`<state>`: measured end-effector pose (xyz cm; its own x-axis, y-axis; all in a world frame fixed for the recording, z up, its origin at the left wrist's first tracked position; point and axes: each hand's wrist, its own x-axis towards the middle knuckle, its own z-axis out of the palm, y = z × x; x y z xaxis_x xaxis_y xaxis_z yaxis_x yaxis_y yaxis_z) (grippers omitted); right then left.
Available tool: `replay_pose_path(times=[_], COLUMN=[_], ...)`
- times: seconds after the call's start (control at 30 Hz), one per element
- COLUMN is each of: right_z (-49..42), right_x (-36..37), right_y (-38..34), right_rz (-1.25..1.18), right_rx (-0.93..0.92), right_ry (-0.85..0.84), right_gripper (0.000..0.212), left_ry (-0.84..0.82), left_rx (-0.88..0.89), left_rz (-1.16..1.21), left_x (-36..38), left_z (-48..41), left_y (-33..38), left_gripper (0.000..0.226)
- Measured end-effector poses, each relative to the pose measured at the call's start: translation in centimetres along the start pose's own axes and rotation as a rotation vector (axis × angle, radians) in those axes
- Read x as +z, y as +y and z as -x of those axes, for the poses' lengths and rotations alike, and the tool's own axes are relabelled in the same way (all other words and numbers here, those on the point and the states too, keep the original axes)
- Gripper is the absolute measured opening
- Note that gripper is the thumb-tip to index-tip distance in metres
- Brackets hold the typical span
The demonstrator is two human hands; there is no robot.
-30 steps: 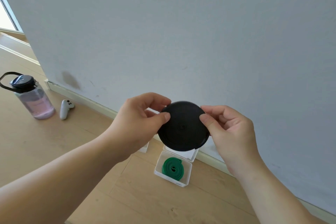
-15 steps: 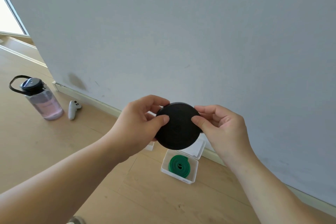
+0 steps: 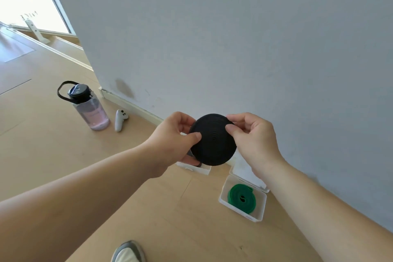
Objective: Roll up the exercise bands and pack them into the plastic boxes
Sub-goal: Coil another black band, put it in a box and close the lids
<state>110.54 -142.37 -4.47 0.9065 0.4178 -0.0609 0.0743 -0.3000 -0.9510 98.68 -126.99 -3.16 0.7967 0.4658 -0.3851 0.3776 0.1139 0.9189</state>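
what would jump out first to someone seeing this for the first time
The tightly coiled black exercise band, pinched mid-frame between the left hand and right hand. Next, the coiled green band in the open white plastic box on the wooden floor by the wall, lower right. At left stands a clear pink-tinted water bottle with a black lid.

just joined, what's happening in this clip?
A person is packing rolled exercise bands into plastic boxes on a wooden floor by a wall. Both hands, left hand and right hand, hold a tightly rolled black band in the air. A green band already lies coiled in an open white box. A second white box sits mostly hidden behind the black roll. A water bottle and a white controller stand off to the left.
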Motion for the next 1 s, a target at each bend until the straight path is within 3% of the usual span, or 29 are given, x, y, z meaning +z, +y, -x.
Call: replay_pose_path(times=[0.13, 0.3, 0.5, 0.73, 1.0], right_z=[-4.5, -10.2, -14.4, -14.9, -15.4], right_x=[4.1, 8.4, 12.3, 14.5, 14.8], right_y=[2.6, 7.7, 15.6, 24.1, 26.2], right_rz=[0.054, 0.061, 0.082, 0.132, 0.121], right_rx=[0.035, 0.086, 0.191, 0.251, 0.251], right_ry=[-0.027, -0.023, -0.037, 0.027, 0.092], right_gripper=[0.019, 0.016, 0.018, 0.018, 0.019], left_ry=[0.025, 0.025, 0.109, 0.154, 0.109], left_rx=[-0.064, -0.073, -0.063, -0.135, -0.060], left_rz=[-0.131, -0.183, -0.256, -0.206, -0.466], left_x=[-3.0, -5.4, -4.9, -1.7, -1.2], left_z=[-5.6, -13.5, -21.2, -24.0, -22.2], left_y=[-3.6, -8.8, -16.6, -23.9, -28.0], left_gripper=[0.018, 0.033, 0.027, 0.040, 0.034])
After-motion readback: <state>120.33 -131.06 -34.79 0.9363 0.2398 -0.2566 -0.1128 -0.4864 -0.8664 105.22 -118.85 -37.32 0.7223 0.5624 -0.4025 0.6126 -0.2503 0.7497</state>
